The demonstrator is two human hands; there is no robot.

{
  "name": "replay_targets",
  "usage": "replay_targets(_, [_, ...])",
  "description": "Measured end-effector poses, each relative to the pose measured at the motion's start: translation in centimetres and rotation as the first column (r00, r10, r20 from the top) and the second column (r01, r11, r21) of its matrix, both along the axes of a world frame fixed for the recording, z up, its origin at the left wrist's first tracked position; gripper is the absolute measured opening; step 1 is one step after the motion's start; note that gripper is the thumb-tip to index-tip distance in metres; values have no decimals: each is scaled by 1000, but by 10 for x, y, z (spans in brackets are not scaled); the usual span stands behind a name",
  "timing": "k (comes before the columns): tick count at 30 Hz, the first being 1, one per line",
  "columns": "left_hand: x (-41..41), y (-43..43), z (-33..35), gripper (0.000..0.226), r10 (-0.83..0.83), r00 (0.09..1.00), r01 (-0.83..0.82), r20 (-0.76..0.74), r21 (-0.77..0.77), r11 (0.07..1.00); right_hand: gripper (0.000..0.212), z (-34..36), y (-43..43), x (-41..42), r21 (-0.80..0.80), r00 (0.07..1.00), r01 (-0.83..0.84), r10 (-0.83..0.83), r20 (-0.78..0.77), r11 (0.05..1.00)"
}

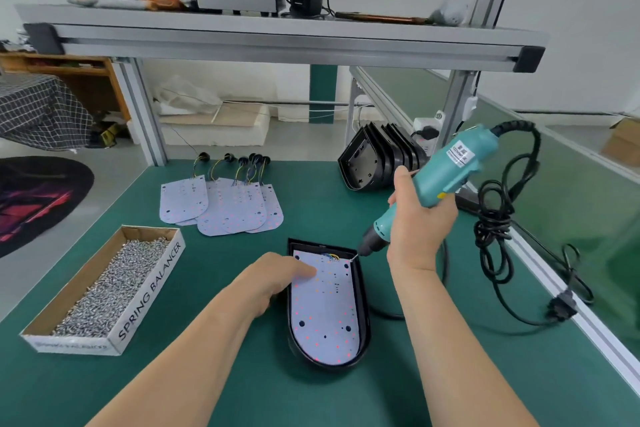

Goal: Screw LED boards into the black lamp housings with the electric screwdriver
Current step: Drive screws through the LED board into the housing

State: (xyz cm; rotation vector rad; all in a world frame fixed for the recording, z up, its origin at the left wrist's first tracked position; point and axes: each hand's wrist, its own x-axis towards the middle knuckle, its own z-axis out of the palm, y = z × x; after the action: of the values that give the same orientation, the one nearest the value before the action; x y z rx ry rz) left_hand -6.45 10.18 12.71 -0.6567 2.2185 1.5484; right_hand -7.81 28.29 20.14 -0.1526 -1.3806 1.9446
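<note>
We judge the 1 o'clock corner screw in hand: right hand (420, 218) grips screwdriver (450, 166), left hand (277, 274) presses board (325, 315) with flat fingers; next needs the bit square

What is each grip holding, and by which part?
The right grip holds the screwdriver round its teal body. The left grip holds nothing; it presses the board.

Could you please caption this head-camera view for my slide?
Left hand steadies the LED board in a black lamp housing while the right hand applies the electric screwdriver.
</note>
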Motion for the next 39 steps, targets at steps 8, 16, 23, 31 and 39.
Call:
replay_targets(8, [0,0,-9,41,42,999,-43,5,83,996,26,-32,-5,-15,159,999,-37,33,25,987])
replay_targets(16, [1,-1,-9,41,53,999,-54,11,87,995,27,-38,-7,-21,196,999,-29,24,27,980])
replay_targets(23, [1,-1,-9,45,50,999,-51,14,72,996,30,-38,-6,-23,215,1000,-21,18,17,976])
replay_targets(31, [2,-1,-7,42,48,999,-49,15,76,996,30,-37,-7,-22,248,1000,-16,19,-10,969])
replay_targets(39, [2,0,-8,42,53,999,-54,9,74,996,28,-34,-13,-20,318,996,-69,84,-33,946])
